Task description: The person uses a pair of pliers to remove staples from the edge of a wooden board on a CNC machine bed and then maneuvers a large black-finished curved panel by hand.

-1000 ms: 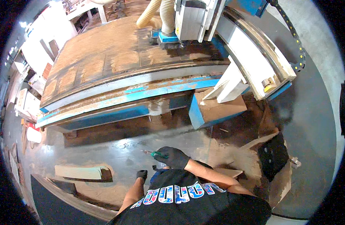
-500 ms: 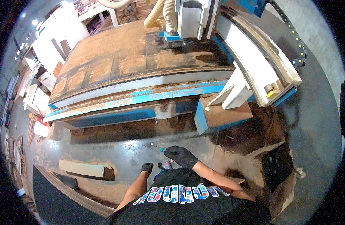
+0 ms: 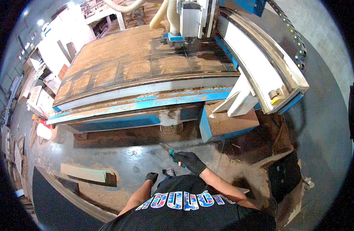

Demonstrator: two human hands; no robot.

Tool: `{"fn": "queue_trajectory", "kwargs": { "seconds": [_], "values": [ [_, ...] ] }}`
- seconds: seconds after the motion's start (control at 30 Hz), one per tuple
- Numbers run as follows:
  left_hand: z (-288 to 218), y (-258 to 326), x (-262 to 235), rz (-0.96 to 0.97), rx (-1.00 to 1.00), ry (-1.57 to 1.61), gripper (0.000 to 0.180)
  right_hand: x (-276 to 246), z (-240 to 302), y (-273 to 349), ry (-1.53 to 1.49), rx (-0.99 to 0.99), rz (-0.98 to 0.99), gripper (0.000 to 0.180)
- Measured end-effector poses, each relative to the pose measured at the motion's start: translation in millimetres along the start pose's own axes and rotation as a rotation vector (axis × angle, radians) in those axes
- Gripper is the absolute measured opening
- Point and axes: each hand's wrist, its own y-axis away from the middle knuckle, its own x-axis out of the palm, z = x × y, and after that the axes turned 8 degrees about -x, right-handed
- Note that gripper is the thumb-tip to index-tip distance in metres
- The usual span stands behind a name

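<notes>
Green-handled tool swung farther forward, long axis diagonal, tip forward-left

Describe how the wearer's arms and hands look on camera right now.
The left hand and right hand both wear black gloves ending around the wrist. No sleeves cover the forearms, and no cables or markings show on them. The black shirt carries large multicoloured lettering.
</notes>
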Motion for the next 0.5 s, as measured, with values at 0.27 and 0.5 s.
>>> {"fn": "queue_trajectory", "kwargs": {
  "seconds": [0.27, 0.5],
  "values": [
    [2, 12, -10, -0.021, 0.006, -0.101, 0.031, 0, -7, -1, 0.122, 0.094, -0.001, 0.03],
    [14, 0, -3, -0.053, -0.014, -0.068, 0.034, 7, 1, 0, 0.02, 0.027, -0.042, 0.032]
  ]
}}
